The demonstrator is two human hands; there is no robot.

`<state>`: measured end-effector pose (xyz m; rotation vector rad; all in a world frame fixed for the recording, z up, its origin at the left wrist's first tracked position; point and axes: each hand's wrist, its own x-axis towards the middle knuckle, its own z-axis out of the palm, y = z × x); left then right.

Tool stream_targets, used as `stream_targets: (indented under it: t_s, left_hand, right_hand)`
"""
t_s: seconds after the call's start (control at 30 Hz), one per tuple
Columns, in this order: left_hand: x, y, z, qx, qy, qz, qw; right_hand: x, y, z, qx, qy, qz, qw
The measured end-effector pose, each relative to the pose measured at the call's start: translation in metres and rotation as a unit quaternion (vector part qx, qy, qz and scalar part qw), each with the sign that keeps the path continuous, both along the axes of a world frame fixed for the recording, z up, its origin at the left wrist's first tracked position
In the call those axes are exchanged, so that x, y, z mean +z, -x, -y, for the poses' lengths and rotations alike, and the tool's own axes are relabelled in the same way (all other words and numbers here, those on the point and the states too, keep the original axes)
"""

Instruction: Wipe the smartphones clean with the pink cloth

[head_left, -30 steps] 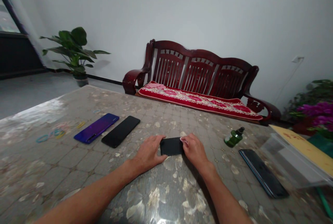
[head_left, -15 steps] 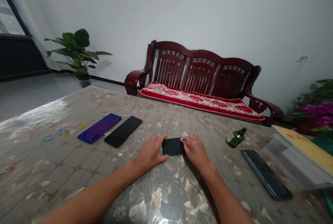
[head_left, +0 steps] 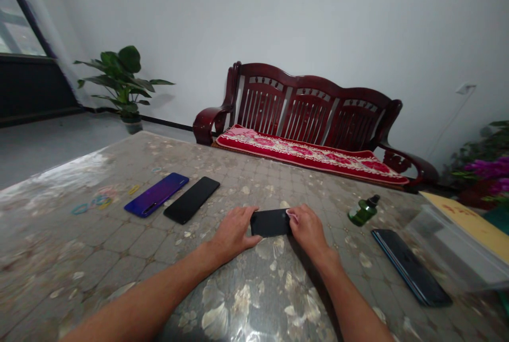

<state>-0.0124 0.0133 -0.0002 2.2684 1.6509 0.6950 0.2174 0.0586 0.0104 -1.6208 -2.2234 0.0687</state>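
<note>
On the counter (head_left: 230,305), the left hand (head_left: 234,230) grips a black phone (head_left: 270,223) by one end between thumb and fingers; the right hand (head_left: 309,229) pinches a pale cloth (head_left: 292,215) at the other. Beyond stands a wooden settee (head_left: 296,84).

Compared with half a second ago, the right hand (head_left: 309,229) has slid outward along the dark phone (head_left: 270,224), taking the pale pink cloth (head_left: 292,216) with it. Its gap from the left hand (head_left: 234,230) has widened, and more of the phone's face is uncovered. The head view has also swung slightly left, shifting the whole scene rightward.
</note>
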Motion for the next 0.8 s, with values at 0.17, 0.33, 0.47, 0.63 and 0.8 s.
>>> stream_targets:
  t_s: [0.17,0.33,0.47,0.63,0.8]
  left_hand:
    - [-0.001,0.0,0.001,0.001,0.001,-0.004,1.0]
    - [-0.001,0.001,0.001,0.003,0.003,-0.012,1.0]
    - [0.0,0.0,0.001,0.006,0.003,-0.008,1.0]
    - [0.0,0.0,0.0,-0.007,-0.002,-0.006,1.0]
    - [0.001,0.0,0.001,-0.006,0.002,-0.011,1.0]
  right_hand:
    - [0.0,0.017,0.012,0.093,0.014,-0.025,0.995]
    - [-0.003,-0.003,-0.002,0.02,-0.003,-0.02,1.0]
    - [-0.005,-0.01,-0.005,-0.023,-0.011,-0.008,1.0]
    - [-0.007,0.005,0.009,0.071,0.002,-0.036,0.997]
    - [-0.005,-0.004,0.004,0.037,-0.006,-0.032,0.999]
